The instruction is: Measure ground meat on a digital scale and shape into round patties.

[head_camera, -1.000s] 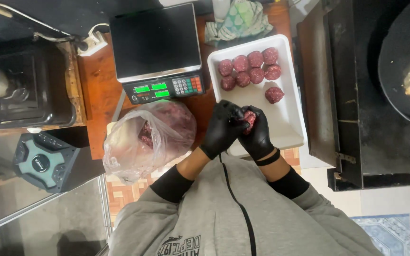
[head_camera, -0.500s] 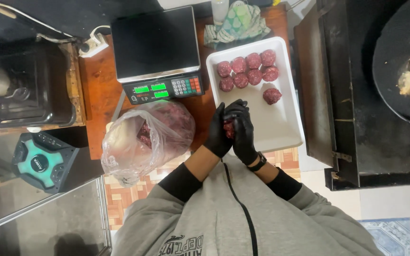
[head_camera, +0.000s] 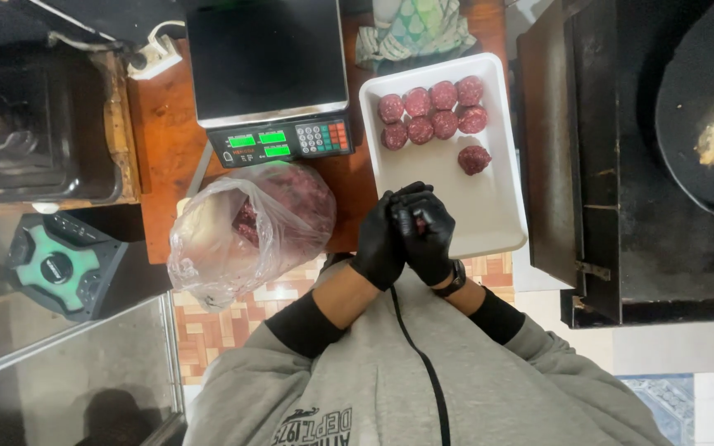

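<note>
Both my hands wear black gloves and are pressed together over the near edge of the white tray (head_camera: 489,216). My left hand (head_camera: 382,241) and my right hand (head_camera: 428,235) cup a lump of red minced meat between the palms; only a sliver of it shows. Several round meat balls (head_camera: 431,111) lie in two rows at the far end of the tray, with one more meat ball (head_camera: 474,159) set apart below them. A clear plastic bag of minced meat (head_camera: 249,227) sits just left of my hands.
A digital scale (head_camera: 270,66) with a black platform and green displays stands behind the bag. A patterned cloth (head_camera: 415,29) lies beyond the tray. A dark griddle (head_camera: 638,149) is to the right, a green-and-black speaker (head_camera: 59,266) at the left.
My hands have drawn closer together and turned around the meat, hiding the red that showed a second ago. The tray and bag have not moved.
</note>
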